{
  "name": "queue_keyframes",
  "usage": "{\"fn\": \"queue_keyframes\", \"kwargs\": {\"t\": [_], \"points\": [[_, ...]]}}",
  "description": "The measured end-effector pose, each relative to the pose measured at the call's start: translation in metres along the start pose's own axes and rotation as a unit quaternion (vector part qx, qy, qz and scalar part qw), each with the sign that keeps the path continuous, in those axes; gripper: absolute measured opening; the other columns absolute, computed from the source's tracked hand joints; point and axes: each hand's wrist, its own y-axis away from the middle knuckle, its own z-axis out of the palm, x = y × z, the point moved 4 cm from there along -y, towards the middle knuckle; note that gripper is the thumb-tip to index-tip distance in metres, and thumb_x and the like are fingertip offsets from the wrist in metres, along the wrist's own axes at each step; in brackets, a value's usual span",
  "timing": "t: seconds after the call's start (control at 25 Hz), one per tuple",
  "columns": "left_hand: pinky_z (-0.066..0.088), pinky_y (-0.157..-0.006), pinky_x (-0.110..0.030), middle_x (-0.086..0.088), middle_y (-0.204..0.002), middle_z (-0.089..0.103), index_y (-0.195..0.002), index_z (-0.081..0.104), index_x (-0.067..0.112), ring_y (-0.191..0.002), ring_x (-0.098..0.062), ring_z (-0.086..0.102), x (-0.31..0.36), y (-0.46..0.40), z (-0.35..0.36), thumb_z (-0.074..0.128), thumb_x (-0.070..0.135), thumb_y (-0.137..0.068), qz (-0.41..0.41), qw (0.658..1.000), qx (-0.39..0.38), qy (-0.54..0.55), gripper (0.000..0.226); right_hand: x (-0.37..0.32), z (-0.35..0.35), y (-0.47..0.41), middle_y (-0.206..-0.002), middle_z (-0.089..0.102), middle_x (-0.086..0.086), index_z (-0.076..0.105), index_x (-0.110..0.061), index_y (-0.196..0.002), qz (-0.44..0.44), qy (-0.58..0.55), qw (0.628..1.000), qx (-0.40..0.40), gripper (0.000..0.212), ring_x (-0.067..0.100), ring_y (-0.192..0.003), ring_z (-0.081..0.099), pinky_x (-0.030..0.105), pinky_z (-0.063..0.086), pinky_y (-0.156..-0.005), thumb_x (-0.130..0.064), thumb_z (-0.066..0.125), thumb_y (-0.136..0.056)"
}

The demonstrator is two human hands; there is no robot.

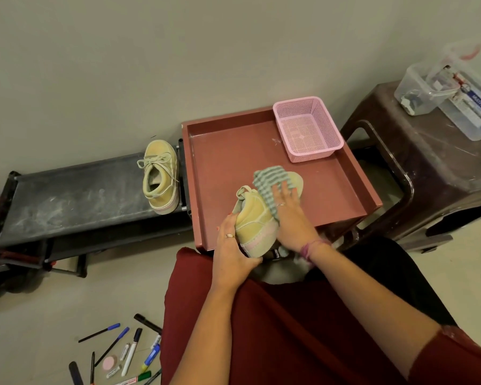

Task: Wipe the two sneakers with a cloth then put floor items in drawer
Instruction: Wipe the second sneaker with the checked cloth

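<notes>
Dusty black shoe rack (75, 195) along the wall has 1 sneaker (159, 176) sitting at its right end, right next to the open red drawer (233, 151) with a pink basket (307, 129) in the back corner. Over the drawer's front edge, left hand (233, 251) has its fingers wrapped round the heel of the other sneaker (257, 220), right hand (289, 212) presses a striped cloth (270, 180) on it with flat, spread fingers. Pens and markers (122, 354) scattered on the floor.

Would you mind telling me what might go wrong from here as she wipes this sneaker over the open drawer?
The left hand grips only the heel end of the sneaker while the right hand presses the cloth on it, so the sneaker might twist loose and drop into the drawer. The pens lie scattered on the floor beside her knee; shifting could roll or crush them.
</notes>
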Motion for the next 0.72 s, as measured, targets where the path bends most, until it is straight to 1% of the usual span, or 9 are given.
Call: {"fn": "queue_keyframes", "kwargs": {"t": [0.08, 0.16, 0.2, 0.28, 0.32, 0.44, 0.48, 0.6, 0.72], "points": [[0.052, -0.09, -0.038, 0.014, -0.131, 0.044, -0.137, 0.035, 0.03, -0.114, -0.015, 0.055, -0.006, -0.001, 0.0, 0.089, 0.027, -0.05, -0.037, 0.999, 0.003, 0.022, 0.102, -0.028, 0.013, 0.041, -0.154, -0.026, -0.002, -0.016, -0.019, -0.148, -0.062, -0.051, 0.997, -0.018, 0.094, 0.019, -0.14, -0.027, 0.03, -0.003, -0.114, 0.015, 0.038, -0.079], [0.054, -0.089, -0.038, 0.016, -0.127, 0.048, -0.133, 0.038, 0.032, -0.11, -0.009, 0.059, -0.009, -0.001, -0.001, 0.088, 0.034, -0.05, -0.064, 0.997, 0.009, 0.045, 0.097, -0.039, 0.023, 0.069, -0.155, -0.021, -0.001, -0.016, -0.017, -0.146, -0.125, -0.029, 0.992, -0.014, 0.092, 0.016, -0.14, -0.024, 0.024, 0.004, -0.114, 0.01, 0.043, -0.081], [0.054, -0.089, -0.038, 0.015, -0.125, 0.05, -0.13, 0.039, 0.032, -0.109, -0.008, 0.06, -0.011, 0.0, -0.001, 0.087, 0.036, -0.049, -0.073, 0.996, 0.012, 0.051, 0.095, -0.037, 0.024, 0.073, -0.158, -0.009, 0.004, -0.009, -0.013, -0.149, -0.166, 0.002, 0.986, 0.014, 0.086, 0.02, -0.144, -0.012, 0.025, 0.018, -0.113, 0.005, 0.043, -0.083], [0.054, -0.089, -0.04, 0.011, -0.121, 0.054, -0.125, 0.039, 0.032, -0.107, -0.009, 0.061, -0.012, 0.0, -0.002, 0.085, 0.038, -0.048, -0.081, 0.995, 0.021, 0.051, 0.09, -0.027, 0.02, 0.065, -0.154, 0.026, 0.01, 0.018, -0.008, -0.148, -0.188, 0.055, 0.98, 0.025, 0.069, 0.024, -0.142, 0.027, 0.025, 0.05, -0.09, -0.003, 0.036, -0.081], [0.054, -0.089, -0.039, 0.011, -0.121, 0.054, -0.125, 0.038, 0.033, -0.107, -0.01, 0.061, -0.011, 0.0, -0.002, 0.085, 0.038, -0.048, -0.079, 0.995, 0.026, 0.051, 0.09, -0.019, 0.017, 0.057, -0.153, 0.03, 0.007, 0.023, -0.011, -0.147, -0.197, 0.082, 0.977, 0.027, 0.068, 0.022, -0.14, 0.033, 0.024, 0.053, -0.081, -0.004, 0.034, -0.079], [0.052, -0.092, -0.034, 0.016, -0.123, 0.049, -0.127, 0.036, 0.036, -0.111, -0.009, 0.058, -0.01, -0.003, 0.0, 0.086, 0.03, -0.051, -0.061, 0.996, 0.033, 0.05, 0.091, 0.006, 0.017, 0.034, -0.159, -0.005, -0.01, -0.005, -0.03, -0.15, -0.265, 0.118, 0.956, -0.03, 0.093, 0.012, -0.147, -0.001, 0.036, 0.049, -0.097, 0.009, 0.037, -0.076], [0.052, -0.092, -0.032, 0.02, -0.123, 0.046, -0.129, 0.036, 0.034, -0.111, -0.008, 0.057, -0.009, -0.003, 0.001, 0.086, 0.027, -0.051, -0.054, 0.997, 0.03, 0.045, 0.093, 0.018, 0.017, 0.029, -0.158, -0.01, -0.014, -0.01, -0.034, -0.148, -0.279, 0.121, 0.952, -0.03, 0.096, 0.01, -0.146, -0.005, 0.041, 0.048, -0.098, 0.009, 0.035, -0.075], [0.051, -0.087, -0.025, 0.019, -0.12, 0.044, -0.129, 0.034, 0.035, -0.107, -0.007, 0.057, -0.009, -0.003, 0.002, 0.088, 0.022, -0.053, -0.058, 0.997, 0.026, 0.039, 0.094, 0.045, 0.001, 0.01, -0.158, -0.002, -0.009, -0.002, -0.03, -0.15, -0.25, 0.148, 0.957, 0.01, 0.095, 0.013, -0.146, 0.003, 0.046, 0.049, -0.094, 0.013, 0.041, -0.077], [0.04, -0.081, -0.003, 0.023, -0.113, 0.046, -0.123, 0.031, 0.039, -0.102, 0.012, 0.051, -0.005, -0.004, 0.001, 0.089, 0.017, -0.055, -0.061, 0.996, 0.039, 0.056, 0.093, 0.048, -0.013, -0.006, -0.156, 0.024, 0.003, 0.024, -0.014, -0.149, -0.252, 0.183, 0.949, 0.053, 0.088, 0.025, -0.141, 0.026, 0.036, 0.045, -0.097, 0.018, 0.051, -0.072]]}}
